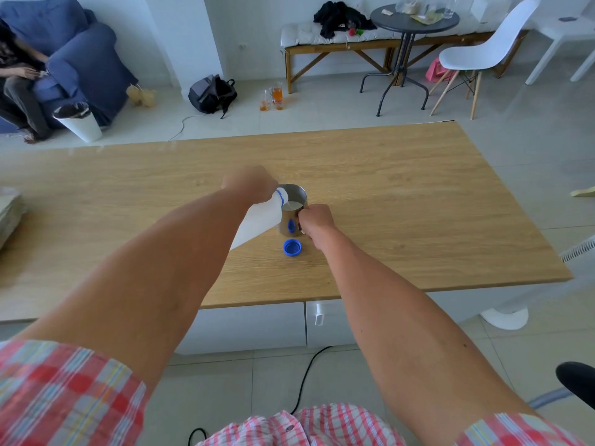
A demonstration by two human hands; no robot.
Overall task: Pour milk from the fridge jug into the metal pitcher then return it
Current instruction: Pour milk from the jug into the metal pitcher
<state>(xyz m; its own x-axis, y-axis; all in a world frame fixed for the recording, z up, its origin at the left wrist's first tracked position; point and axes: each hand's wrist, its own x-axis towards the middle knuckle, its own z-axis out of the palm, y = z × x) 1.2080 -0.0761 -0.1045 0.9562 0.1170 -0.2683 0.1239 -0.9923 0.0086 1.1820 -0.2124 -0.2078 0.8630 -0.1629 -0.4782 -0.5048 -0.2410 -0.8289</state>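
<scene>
— Gripping what, the left hand (249, 185)?

— It's closed around the white milk jug (257, 222), tipped so its blue-ringed neck sits over the rim of the metal pitcher (293, 209). Milk shows inside.

— And the right hand (315, 220)?

— Curled on the pitcher's handle, at about three o'clock of the pitcher.

— Where's the cap?

— The blue cap (292, 247) lies on the wooden table (418, 201), just beside the pitcher at six o'clock.
</scene>
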